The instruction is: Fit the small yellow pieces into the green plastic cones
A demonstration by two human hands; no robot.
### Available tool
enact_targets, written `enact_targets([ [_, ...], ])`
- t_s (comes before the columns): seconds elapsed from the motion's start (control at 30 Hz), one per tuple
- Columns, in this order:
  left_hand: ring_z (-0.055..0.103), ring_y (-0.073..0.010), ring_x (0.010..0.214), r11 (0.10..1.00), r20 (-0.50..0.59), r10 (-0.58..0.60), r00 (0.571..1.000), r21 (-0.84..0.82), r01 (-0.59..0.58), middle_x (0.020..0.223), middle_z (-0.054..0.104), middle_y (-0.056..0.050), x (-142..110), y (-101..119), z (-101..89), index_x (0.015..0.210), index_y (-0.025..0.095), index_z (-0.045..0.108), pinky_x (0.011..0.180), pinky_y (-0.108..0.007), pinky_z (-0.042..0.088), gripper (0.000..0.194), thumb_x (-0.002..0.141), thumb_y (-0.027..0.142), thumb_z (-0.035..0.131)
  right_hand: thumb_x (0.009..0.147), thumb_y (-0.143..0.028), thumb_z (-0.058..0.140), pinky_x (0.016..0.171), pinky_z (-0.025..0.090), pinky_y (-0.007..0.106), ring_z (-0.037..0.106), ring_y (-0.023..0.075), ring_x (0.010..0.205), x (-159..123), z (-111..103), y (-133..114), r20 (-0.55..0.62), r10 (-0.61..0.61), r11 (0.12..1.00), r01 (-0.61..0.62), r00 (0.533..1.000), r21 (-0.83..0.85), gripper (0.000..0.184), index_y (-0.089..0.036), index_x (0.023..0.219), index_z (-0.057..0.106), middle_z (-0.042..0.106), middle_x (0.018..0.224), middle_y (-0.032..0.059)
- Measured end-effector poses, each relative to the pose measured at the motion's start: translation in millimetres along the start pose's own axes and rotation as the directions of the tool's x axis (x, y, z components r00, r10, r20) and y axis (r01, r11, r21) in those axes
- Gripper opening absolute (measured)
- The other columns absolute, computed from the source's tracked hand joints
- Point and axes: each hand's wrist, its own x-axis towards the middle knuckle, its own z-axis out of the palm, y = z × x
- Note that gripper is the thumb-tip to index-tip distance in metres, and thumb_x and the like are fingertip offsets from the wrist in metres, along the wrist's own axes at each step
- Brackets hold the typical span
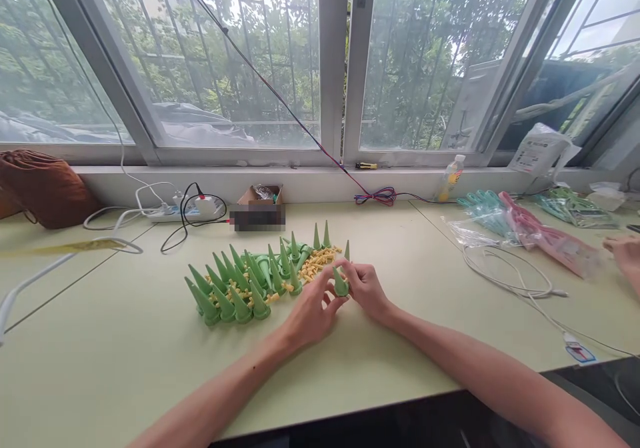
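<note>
My left hand [315, 311] is closed around the base of a green cone [341, 284] just above the table. From the right side, my right hand [367, 291] has its fingers bent and pressed against the same cone; its fingertips are partly hidden. Left of my hands, several green cones [243, 309] stand upright in rough rows, and a few lie tilted among the others. Small yellow plastic pieces [317, 261] are heaped behind my left hand and scattered between the cones. One more cone [348, 251] stands just behind my hands.
A small cardboard box [273, 196], a power strip [175, 213] with cables and a brown bag [47, 188] line the back left. Toward the right are a bottle [451, 178], bagged teal cords [485, 211], pink cords [540, 228] and a white cable [515, 288]. Another person's hand [625, 255] shows at the right edge.
</note>
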Motion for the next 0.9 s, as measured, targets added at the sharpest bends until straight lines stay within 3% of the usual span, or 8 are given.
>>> enact_targets([
  [0.33,0.061,-0.0132,0.076,0.999,-0.021,0.001,1.000,0.035,-0.001,0.100,0.063,-0.004,0.7,0.4,-0.1,0.138,0.027,0.036,0.060,-0.023,0.054,0.050,0.091,0.023,0.055,0.090,-0.063,0.045,0.043,0.032,0.024,0.030,0.0078,0.041,0.3,1.0,1.4,-0.004,0.019,1.000,-0.019,1.000,0.013,0.062,-0.020,0.048,0.034,0.033,0.042,-0.0047],
  [0.47,0.059,-0.0136,0.078,0.991,-0.014,0.046,0.999,0.123,-0.044,0.107,0.062,-0.006,-1.2,-2.4,-0.7,0.137,0.029,0.041,0.063,-0.024,0.054,0.047,0.093,0.022,0.054,0.091,-0.059,0.045,0.067,0.049,0.031,0.027,0.0069,0.040,0.3,1.5,-2.8,0.015,-0.035,0.999,0.035,0.999,0.019,0.062,-0.021,0.045,0.031,0.032,0.039,-0.0067],
  [0.6,0.059,-0.0150,0.081,0.979,-0.008,0.109,0.994,0.171,-0.106,0.107,0.062,-0.007,-1.8,-3.4,-2.4,0.140,0.032,0.042,0.062,-0.023,0.052,0.048,0.094,0.019,0.051,0.092,-0.054,0.043,0.082,0.050,0.037,0.028,0.0070,0.039,-0.5,1.2,-5.2,0.028,-0.056,0.998,0.055,0.998,0.032,0.060,-0.021,0.043,0.030,0.033,0.037,-0.0074],
  [0.77,0.060,-0.0178,0.097,0.960,0.042,0.175,0.984,0.213,-0.180,0.120,0.057,-0.007,-0.3,0.1,-5.5,0.143,0.037,0.040,0.081,-0.031,0.054,0.054,0.096,0.010,0.043,0.090,-0.041,0.045,0.077,0.050,0.035,0.027,0.0068,0.039,-0.5,0.7,-2.6,0.031,-0.029,0.999,0.028,0.999,0.037,0.053,-0.022,0.043,0.029,0.032,0.037,-0.0079],
  [0.9,0.061,-0.0158,0.092,0.951,0.037,0.181,0.983,0.248,-0.185,0.124,0.053,-0.007,-0.1,-2.3,-5.5,0.143,0.039,0.041,0.084,-0.034,0.054,0.055,0.096,0.010,0.043,0.089,-0.037,0.046,0.074,0.048,0.033,0.026,0.0067,0.040,0.2,1.0,-0.5,0.032,-0.038,0.998,0.036,0.999,0.055,0.050,-0.021,0.044,0.029,0.029,0.038,-0.0087],
])
